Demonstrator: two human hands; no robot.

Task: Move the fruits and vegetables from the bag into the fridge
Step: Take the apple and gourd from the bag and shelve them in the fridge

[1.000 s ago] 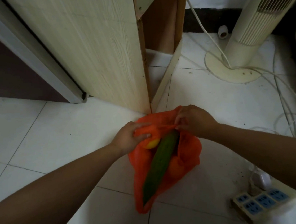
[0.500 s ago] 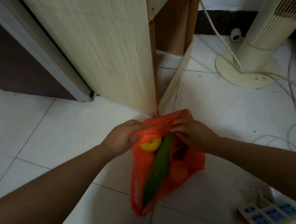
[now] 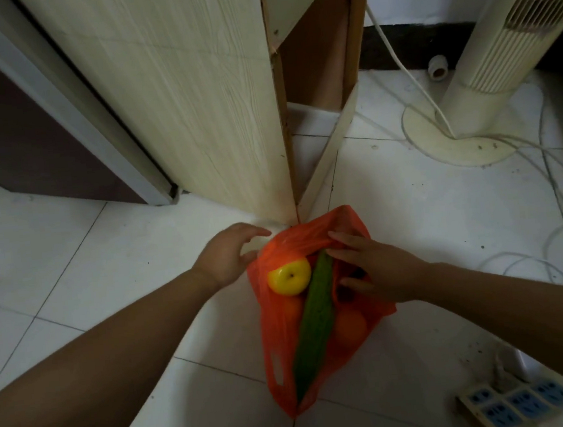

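Note:
An orange plastic bag (image 3: 281,368) lies open on the white tiled floor. In it I see a yellow apple (image 3: 289,277), a long green cucumber (image 3: 314,320) and orange fruit (image 3: 348,327) showing through the plastic. My left hand (image 3: 231,256) hovers just left of the bag's mouth, fingers spread, holding nothing. My right hand (image 3: 378,269) rests on the bag's upper right edge, fingers spread over the plastic beside the cucumber's tip; whether it grips the plastic is unclear.
A pale wooden cabinet (image 3: 193,94) stands right behind the bag. A dark appliance with a grey edge (image 3: 67,106) is at the left. A tower fan (image 3: 486,66) with loose cables (image 3: 561,207) stands at the right, and a power strip (image 3: 518,404) lies bottom right.
My left hand let go of the bag's rim and drew back to the left, uncovering the apple. My right hand opened and spread over the bag's right side.

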